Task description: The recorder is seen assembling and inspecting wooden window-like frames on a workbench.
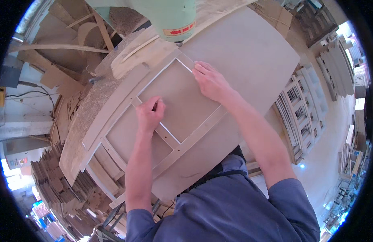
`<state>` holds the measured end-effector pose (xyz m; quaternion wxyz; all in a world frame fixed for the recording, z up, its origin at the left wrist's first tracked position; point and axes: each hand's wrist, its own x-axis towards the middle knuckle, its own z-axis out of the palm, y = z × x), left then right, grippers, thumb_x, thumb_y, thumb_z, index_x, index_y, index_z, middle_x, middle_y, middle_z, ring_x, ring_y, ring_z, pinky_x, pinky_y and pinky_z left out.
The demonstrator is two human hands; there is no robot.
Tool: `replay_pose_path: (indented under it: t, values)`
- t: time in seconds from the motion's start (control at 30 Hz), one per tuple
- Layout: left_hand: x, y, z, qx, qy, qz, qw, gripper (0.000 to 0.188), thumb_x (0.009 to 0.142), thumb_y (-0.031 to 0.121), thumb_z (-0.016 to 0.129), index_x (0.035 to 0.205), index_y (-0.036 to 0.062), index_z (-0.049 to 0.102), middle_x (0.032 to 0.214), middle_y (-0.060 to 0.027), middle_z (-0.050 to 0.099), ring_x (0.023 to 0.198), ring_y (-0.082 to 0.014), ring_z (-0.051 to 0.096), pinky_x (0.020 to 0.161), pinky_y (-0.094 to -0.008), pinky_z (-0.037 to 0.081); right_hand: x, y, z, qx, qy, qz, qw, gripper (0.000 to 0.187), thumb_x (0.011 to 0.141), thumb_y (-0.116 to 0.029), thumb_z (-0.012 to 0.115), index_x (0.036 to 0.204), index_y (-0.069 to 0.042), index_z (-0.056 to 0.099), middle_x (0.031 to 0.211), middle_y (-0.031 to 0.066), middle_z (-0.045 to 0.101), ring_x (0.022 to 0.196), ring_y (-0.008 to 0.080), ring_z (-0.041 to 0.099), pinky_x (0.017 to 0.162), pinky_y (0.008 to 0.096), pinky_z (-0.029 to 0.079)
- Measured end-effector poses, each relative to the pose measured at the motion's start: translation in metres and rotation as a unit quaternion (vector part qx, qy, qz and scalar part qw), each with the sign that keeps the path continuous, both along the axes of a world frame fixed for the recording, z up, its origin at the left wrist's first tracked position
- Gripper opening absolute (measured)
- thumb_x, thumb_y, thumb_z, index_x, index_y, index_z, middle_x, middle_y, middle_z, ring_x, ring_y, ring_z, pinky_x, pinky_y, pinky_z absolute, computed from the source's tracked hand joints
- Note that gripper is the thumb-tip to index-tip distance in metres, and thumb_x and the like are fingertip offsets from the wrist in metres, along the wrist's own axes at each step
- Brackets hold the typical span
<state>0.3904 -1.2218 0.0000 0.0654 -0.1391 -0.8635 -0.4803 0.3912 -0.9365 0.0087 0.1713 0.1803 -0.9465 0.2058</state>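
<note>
A long wooden frame [202, 128] with crossbars and white inner edges lies aslant on a smooth, pale work board [251, 44]. My left hand [149, 114] is closed at one of its crossbars, the fingers curled and their tips partly hidden. At the frame's far end rail, my right hand [210, 82] grips the wood with fingers bent together. Small dark holes show in the frame near the crossbar joint. Just beyond the far corner hangs a pale green machine head [170, 16] with a red arrow sticker, its small metal tip [179, 43] pointing down.
Loose wooden strips [114, 107] lie along the board's far left side, near a sawdust-covered surface [79, 129]. Stacked brown boards [53, 181] stand at the lower left. Finished frames [301, 109] lean in a stack on the right. My body is against the near edge.
</note>
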Motion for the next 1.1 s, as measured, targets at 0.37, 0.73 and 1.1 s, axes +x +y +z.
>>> replay_pose_path:
  t: [0.37,0.73,1.1]
  values:
    - [-0.002,0.006,0.006,-0.043,0.017,0.001,0.999,0.01,0.09,0.013,0.071,0.096,0.0066,0.076,0.065,-0.0093,0.069,0.056,-0.0204,0.068,0.057,-0.0315,0.053,-0.004,0.003,-0.005,0.016,0.005,-0.006,1.0,0.025,0.089,0.002,0.056,0.113,0.002,0.061,0.13,0.0181,0.061,0.134,0.0348,0.054,0.117,0.0427,0.043]
    - [-0.001,0.008,0.007,-0.06,0.044,0.006,0.997,0.011,0.088,0.013,0.074,0.097,0.0083,0.077,0.064,-0.0098,0.068,0.055,-0.021,0.067,0.056,-0.0328,0.053,-0.002,0.007,-0.008,0.009,0.0,-0.005,1.0,0.027,0.092,0.001,0.055,0.118,0.003,0.062,0.132,0.0167,0.062,0.135,0.0348,0.053,0.115,0.0425,0.045]
    - [-0.004,0.011,0.003,-0.041,0.046,0.014,0.998,0.006,0.086,0.012,0.073,0.092,0.0098,0.075,0.062,-0.0088,0.065,0.051,-0.0206,0.064,0.052,-0.0324,0.051,-0.005,0.008,-0.004,0.008,0.004,0.007,1.0,0.026,0.093,0.0,0.055,0.118,0.003,0.063,0.13,0.0172,0.063,0.135,0.0356,0.053,0.114,0.0432,0.045]
